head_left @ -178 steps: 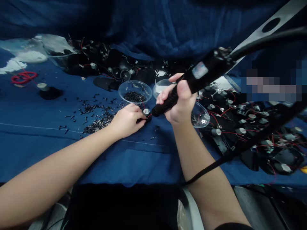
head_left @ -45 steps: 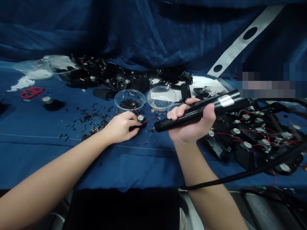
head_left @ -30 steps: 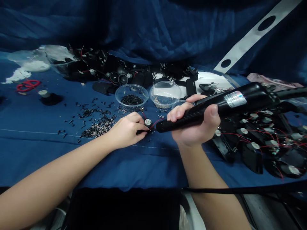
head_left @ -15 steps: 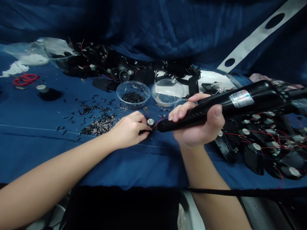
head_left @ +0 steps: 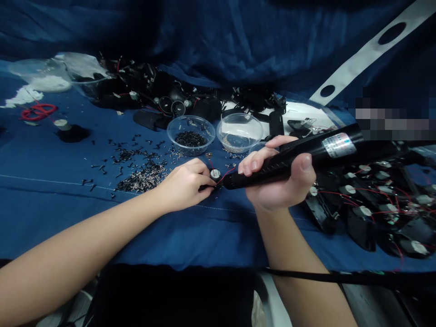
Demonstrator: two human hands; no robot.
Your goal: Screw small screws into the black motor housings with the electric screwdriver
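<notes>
My right hand is wrapped round a black electric screwdriver with a silver label, its tip pointing left and down. Just left of that tip, my left hand pinches a small black part fitted with a round white motor and red wires. The screwdriver's tip meets or nearly meets this part; its exact contact is hidden. Beside my left wrist lies a heap of small loose screws on the blue cloth.
Behind my hands stand a clear tub of dark screws and another clear tub with small silvery pieces. Black wired housings crowd the right side. More black parts are piled at the back left, near a coil of red wire.
The screwdriver's rear end has dipped slightly, with my right hand still round it. My left hand stays in place on the black part.
</notes>
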